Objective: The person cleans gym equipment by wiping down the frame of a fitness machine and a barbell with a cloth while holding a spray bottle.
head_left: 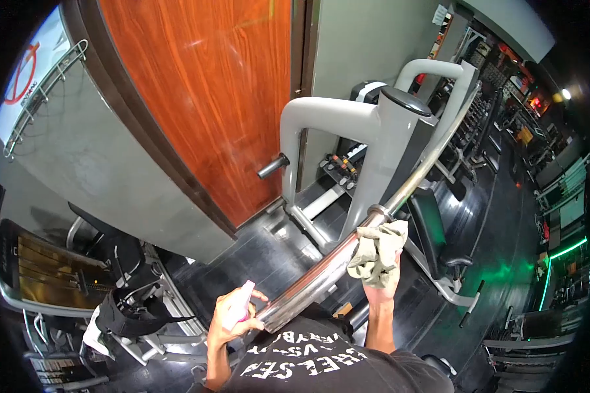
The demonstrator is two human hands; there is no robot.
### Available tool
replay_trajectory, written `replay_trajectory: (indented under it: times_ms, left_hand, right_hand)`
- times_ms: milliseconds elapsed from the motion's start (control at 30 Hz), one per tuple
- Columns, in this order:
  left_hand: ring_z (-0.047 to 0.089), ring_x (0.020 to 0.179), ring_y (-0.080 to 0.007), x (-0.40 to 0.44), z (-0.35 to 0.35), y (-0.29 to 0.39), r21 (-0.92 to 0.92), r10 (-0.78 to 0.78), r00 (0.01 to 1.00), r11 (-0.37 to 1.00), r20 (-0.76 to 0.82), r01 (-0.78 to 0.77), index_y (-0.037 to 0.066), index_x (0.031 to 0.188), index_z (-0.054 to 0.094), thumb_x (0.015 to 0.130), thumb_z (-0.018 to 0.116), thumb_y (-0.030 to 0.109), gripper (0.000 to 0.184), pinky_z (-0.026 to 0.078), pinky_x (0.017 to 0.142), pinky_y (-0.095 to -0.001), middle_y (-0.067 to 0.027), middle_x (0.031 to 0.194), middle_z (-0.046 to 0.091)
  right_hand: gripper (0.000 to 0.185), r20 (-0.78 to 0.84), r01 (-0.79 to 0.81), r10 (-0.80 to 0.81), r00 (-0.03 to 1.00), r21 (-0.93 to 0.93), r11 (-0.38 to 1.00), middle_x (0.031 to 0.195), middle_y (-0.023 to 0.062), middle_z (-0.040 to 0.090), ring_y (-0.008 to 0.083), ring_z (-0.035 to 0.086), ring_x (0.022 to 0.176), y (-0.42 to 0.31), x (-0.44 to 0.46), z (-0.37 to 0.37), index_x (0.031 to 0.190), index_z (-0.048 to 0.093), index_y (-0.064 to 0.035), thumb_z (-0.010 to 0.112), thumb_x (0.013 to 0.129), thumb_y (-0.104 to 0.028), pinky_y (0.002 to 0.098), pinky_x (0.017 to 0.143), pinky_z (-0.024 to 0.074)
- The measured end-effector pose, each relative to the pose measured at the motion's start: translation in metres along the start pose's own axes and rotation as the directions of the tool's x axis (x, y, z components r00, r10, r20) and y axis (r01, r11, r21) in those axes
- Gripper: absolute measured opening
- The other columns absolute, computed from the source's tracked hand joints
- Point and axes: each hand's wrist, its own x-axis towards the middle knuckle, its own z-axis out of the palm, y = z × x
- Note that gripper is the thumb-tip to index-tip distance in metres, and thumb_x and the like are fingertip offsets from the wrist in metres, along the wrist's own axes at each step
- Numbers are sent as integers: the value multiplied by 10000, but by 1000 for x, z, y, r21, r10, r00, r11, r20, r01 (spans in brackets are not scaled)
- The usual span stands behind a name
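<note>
A long metal barbell (321,268) slants across the view, its thick sleeve end close to my chest. My right hand (381,285) is closed on a crumpled pale green cloth (379,252), which lies against the sleeve near the collar (379,211). In my left hand (233,316) is a small white and pink bottle (240,304), beside the sleeve's near end. The fingers of that hand wrap round the bottle. The bar rests across a grey bench-press frame (367,150); part of the sleeve is covered by the cloth.
A wooden door (210,85) stands behind the frame. To the right is a black padded bench (427,226), with dumbbell racks (475,124) farther back. At left are a black cap-like item (134,314) on a machine and a wire rack (46,98) on the wall.
</note>
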Motion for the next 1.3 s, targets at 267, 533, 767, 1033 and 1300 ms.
replay_trajectory:
  times_ms: [267, 533, 767, 1033, 1300]
  left_hand:
    - [593, 559, -137, -29, 14, 40, 42, -10, 967, 999, -253, 21, -57, 1149, 522, 840, 747, 250, 490, 486, 543, -251, -195, 890, 639]
    - [601, 556, -117, -47, 21, 96, 250, -87, 991, 962, -105, 111, -45, 1081, 600, 826, 734, 195, 375, 488, 552, -251, -84, 737, 648]
    - [578, 556, -91, -33, 46, 121, 254, -318, 944, 909, -94, 331, -3, 886, 640, 829, 705, 131, 160, 457, 546, -252, -33, 613, 613]
    - [598, 547, -158, -13, 51, 133, 311, -404, 915, 867, -18, 389, 18, 846, 646, 811, 725, 145, 154, 462, 555, -297, -81, 618, 616]
    - [629, 588, -219, 6, 57, 139, 310, -260, 963, 923, 69, 227, 19, 851, 623, 808, 747, 153, 188, 473, 562, -320, -97, 673, 618]
  right_hand:
    - [521, -84, -24, 25, 996, 9, 1000, 1296, 206, 542, 233, 587, 1082, -5, -3, 9, 1424, 327, -71, 435, 1008, -365, 342, 861, 518]
    - [623, -111, -18, 14, 994, -40, 999, 1308, 143, 519, 223, 584, 1090, -7, -8, 11, 1431, 314, -99, 540, 948, -421, 338, 824, 539]
    - [504, -117, 58, -49, 992, 72, 996, 1318, 59, 530, 219, 548, 1174, -11, -32, -7, 1395, 404, -113, 385, 1013, -441, 397, 931, 487]
    - [514, -197, 119, -129, 972, -63, 991, 1336, 63, 515, 226, 538, 1184, -33, -55, -12, 1413, 384, -119, 385, 1011, -439, 403, 915, 490]
    - [514, -308, 147, -185, 933, -141, 979, 1365, 66, 489, 239, 506, 1229, -33, -74, 5, 1425, 366, -118, 374, 1018, -432, 413, 984, 453]
